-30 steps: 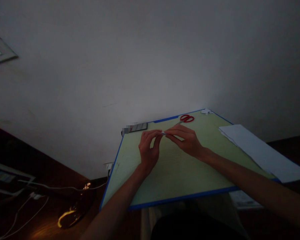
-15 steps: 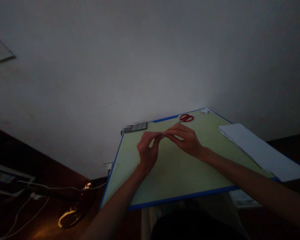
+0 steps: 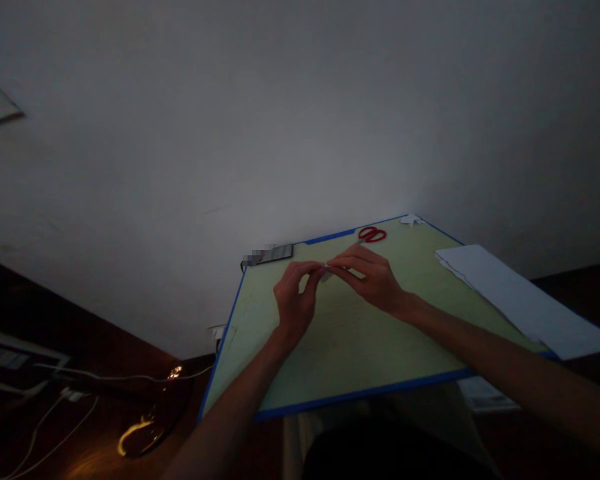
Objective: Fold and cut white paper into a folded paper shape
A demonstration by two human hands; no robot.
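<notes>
Over a pale green board with a blue rim [image 3: 360,393], my left hand [image 3: 294,301] and my right hand [image 3: 373,278] meet fingertip to fingertip. Between them they pinch a small white piece of paper [image 3: 326,269], mostly hidden by the fingers. Red-handled scissors [image 3: 373,234] lie on the board just beyond my right hand, near the far edge.
A stack of white paper sheets [image 3: 520,300] lies on the board's right side. A small white scrap [image 3: 410,219] sits at the far corner, a dark flat device [image 3: 273,253] at the far left edge. White cables [image 3: 65,393] run over the dark floor to the left. A grey wall stands behind.
Both hands stay pinched together on the small paper; the fingers shift only slightly. The view has drifted a little.
</notes>
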